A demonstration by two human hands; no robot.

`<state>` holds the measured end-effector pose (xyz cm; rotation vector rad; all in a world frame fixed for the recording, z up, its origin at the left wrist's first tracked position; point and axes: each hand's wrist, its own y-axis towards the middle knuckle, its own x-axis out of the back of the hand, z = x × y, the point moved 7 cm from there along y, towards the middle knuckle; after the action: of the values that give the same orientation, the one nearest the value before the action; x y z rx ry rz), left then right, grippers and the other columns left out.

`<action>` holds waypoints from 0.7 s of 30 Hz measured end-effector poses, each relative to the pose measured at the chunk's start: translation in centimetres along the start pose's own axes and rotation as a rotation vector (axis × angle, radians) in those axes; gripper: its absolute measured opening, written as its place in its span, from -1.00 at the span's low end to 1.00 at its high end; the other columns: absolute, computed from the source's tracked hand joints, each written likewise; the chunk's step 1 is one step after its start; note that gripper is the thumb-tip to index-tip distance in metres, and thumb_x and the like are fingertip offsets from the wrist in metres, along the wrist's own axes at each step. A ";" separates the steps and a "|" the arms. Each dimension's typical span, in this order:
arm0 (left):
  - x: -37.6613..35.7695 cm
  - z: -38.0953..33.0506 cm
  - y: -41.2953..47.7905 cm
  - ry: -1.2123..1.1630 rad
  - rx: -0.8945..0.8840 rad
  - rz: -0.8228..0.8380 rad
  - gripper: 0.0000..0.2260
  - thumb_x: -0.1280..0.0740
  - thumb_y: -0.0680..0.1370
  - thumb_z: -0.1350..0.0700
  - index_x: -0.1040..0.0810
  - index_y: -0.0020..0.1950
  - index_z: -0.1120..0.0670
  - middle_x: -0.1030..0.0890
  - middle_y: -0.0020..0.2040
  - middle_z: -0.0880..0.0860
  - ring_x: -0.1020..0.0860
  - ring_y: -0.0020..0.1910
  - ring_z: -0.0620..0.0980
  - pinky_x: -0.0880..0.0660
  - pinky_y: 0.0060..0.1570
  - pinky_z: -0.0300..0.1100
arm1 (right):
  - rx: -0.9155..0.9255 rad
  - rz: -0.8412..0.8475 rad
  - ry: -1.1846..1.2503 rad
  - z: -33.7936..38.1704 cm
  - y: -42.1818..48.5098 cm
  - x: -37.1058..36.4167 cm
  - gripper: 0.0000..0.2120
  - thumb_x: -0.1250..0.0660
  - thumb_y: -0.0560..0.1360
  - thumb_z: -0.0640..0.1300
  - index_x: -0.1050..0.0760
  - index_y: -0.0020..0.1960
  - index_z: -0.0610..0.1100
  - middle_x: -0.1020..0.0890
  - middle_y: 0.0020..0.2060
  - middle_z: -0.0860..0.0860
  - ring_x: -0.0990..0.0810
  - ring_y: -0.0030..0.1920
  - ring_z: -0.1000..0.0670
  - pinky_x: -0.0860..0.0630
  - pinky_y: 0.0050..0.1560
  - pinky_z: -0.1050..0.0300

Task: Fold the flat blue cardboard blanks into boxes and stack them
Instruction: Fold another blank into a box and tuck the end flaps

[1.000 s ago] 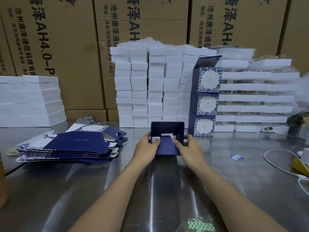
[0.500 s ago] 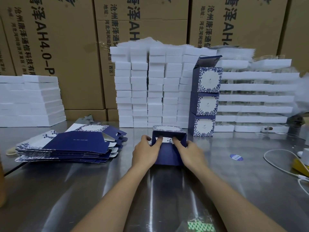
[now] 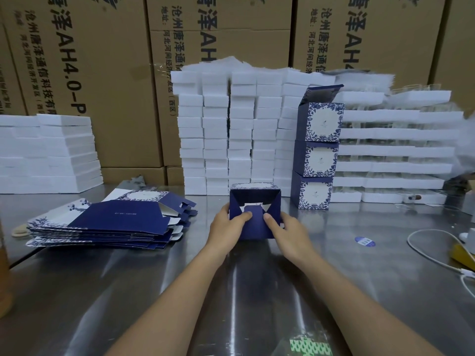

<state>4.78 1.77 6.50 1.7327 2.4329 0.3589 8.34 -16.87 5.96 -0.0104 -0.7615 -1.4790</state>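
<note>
Steel worktop point(image 3: 334, 278) in front of a wall of brown cartons point(image 3: 102, 73) and columns of white foam trays point(image 3: 241, 129); at centre, just short of the foam, a half-formed blue box point(image 3: 254, 227) lying with its open bottom toward the camera; gripped from both sides, left grip point(image 3: 226, 224) curled round the left wall, right grip point(image 3: 290, 232) round the right, both thumbs pressing the middle flap inward; judged as the bottom-closing step, with flaps partly tucked and white card showing in the gaps; calls next for pushing the last tab fully into its slot, then turning the box upright and setting it on the stack of 3 finished boxes point(image 3: 317, 158) just to the right against the foam, the top 1 with its lid flap raised; plenty left to fold, going by the pile of flat blanks point(image 3: 110, 222) at left; hidden: the fingers behind the box walls, the box's far end, any locking of the tabs; cut off at the right edge, a white cable point(image 3: 424, 242) and something yellow; too small to read, the print on the round blue sticker point(image 3: 364, 241).
</note>
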 end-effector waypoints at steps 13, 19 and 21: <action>-0.1 0.3 0.3 -0.143 0.066 0.012 -0.36 -0.46 0.60 -0.11 -0.27 0.62 -0.15 -0.52 0.44 -0.04 -0.60 0.31 0.05 -0.59 0.30 0.13 | -0.057 -0.039 0.168 -0.2 -0.1 0.2 -0.42 -0.22 0.45 0.50 -0.46 0.38 0.28 -0.66 0.05 0.24 -0.64 0.10 0.14 -0.59 0.07 0.08; 0.2 0.2 0.2 -0.098 0.061 0.020 -0.45 -0.40 0.66 -0.05 -0.30 0.61 -0.14 -0.53 0.45 0.00 -0.60 0.29 0.04 -0.65 0.13 -0.02 | -0.081 -0.012 0.202 -0.4 -0.2 0.1 -0.51 -0.28 0.52 0.39 -0.41 0.39 0.28 -0.65 0.05 0.22 -0.66 0.12 0.05 -0.65 0.15 -0.17; 0.2 0.3 0.1 -0.122 0.083 0.044 -0.44 -0.46 0.62 -0.02 -0.35 0.58 -0.16 -0.57 0.40 -0.04 -0.62 0.27 0.04 -0.66 0.17 0.09 | -0.080 0.004 0.216 -0.4 -0.2 0.0 -0.58 -0.30 0.55 0.37 -0.41 0.35 0.31 -0.66 0.05 0.22 -0.66 0.09 0.09 -0.65 0.14 -0.13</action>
<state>4.91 2.01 6.27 1.7868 2.3590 0.1541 8.35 -17.07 5.57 0.0856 -0.5266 -1.4781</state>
